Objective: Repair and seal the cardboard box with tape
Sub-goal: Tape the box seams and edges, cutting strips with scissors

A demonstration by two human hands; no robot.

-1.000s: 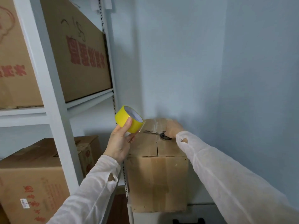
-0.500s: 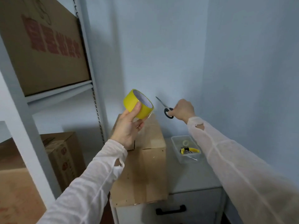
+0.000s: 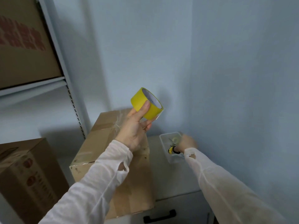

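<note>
Sitting on your grey drawer cabinet: brown cardboard box, clear tape across its top. Your left hand grips the yellow tape roll, raised over the box. Further back, your right hand is at the scissors in the clear plastic tray. It's blurred, so can't tell its grip.

Right hand motion-blurred, its hold indistinct, shelf carton cut off
</note>
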